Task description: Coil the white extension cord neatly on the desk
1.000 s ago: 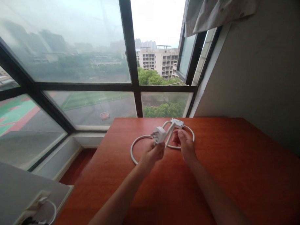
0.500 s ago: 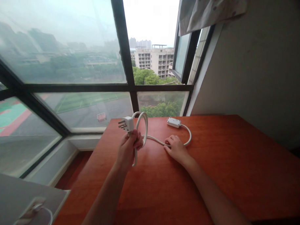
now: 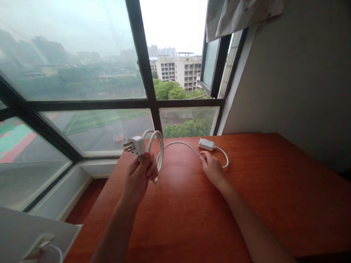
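My left hand is closed round a white power cord just below its plug, whose metal prongs point left. Loops of the power cord rise above and beside that hand. From the loops the cord arches over to my right hand, which pinches it between thumb and fingers close to the tabletop. Beyond the right hand the cord curves round to a small white box at its other end, lying near the table's far edge.
The reddish-brown wooden table stands against a dark-framed window. A grey wall rises on the right, with a curtain hanging above. At lower left a wall socket has a white plug in it.
My left hand has moved left with the plug and loops. My right hand, flat by the cord before, now pinches it and has lifted it into an arch.
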`<action>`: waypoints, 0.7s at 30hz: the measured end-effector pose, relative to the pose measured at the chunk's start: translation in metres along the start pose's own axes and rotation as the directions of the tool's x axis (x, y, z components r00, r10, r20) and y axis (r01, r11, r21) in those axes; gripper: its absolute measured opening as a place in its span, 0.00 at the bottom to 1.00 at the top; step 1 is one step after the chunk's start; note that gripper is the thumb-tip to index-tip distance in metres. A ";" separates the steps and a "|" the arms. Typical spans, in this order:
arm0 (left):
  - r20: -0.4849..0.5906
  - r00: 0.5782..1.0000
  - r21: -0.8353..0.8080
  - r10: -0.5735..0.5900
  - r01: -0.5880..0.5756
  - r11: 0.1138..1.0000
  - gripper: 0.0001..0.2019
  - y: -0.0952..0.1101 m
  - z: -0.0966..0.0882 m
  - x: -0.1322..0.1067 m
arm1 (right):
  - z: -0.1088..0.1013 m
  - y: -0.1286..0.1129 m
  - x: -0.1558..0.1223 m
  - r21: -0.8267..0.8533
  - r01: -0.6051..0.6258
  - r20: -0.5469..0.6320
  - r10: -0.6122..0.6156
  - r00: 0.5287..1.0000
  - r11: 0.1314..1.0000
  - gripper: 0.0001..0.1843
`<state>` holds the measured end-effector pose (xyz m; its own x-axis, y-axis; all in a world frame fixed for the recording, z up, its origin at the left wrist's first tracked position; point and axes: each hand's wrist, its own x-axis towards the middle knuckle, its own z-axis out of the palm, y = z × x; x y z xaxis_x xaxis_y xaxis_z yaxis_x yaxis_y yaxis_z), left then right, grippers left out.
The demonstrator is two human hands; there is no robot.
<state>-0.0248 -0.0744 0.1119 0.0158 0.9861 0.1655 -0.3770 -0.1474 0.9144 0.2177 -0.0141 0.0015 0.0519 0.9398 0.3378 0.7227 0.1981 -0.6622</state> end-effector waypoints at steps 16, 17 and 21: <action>-0.025 0.955 -0.269 -0.294 0.277 0.923 0.14 -0.035 -0.019 0.016 | -0.031 -0.043 -0.008 0.883 -0.344 0.328 0.105 0.939 0.319 0.18; -0.002 0.949 -0.321 -0.314 0.297 0.900 0.14 -0.037 -0.019 0.017 | -0.032 -0.046 -0.009 0.894 -0.337 0.327 0.085 0.941 0.294 0.18; 0.099 0.932 -0.518 -0.348 0.347 0.782 0.13 -0.050 -0.021 0.019 | -0.033 -0.053 -0.011 0.923 -0.287 0.284 0.052 0.958 0.255 0.18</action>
<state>-0.0249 -0.0471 0.0613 0.2377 0.9630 -0.1271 -0.7689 0.2665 0.5812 0.2014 -0.0447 0.0552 -0.1079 0.9892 0.0991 -0.4672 0.0375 -0.8833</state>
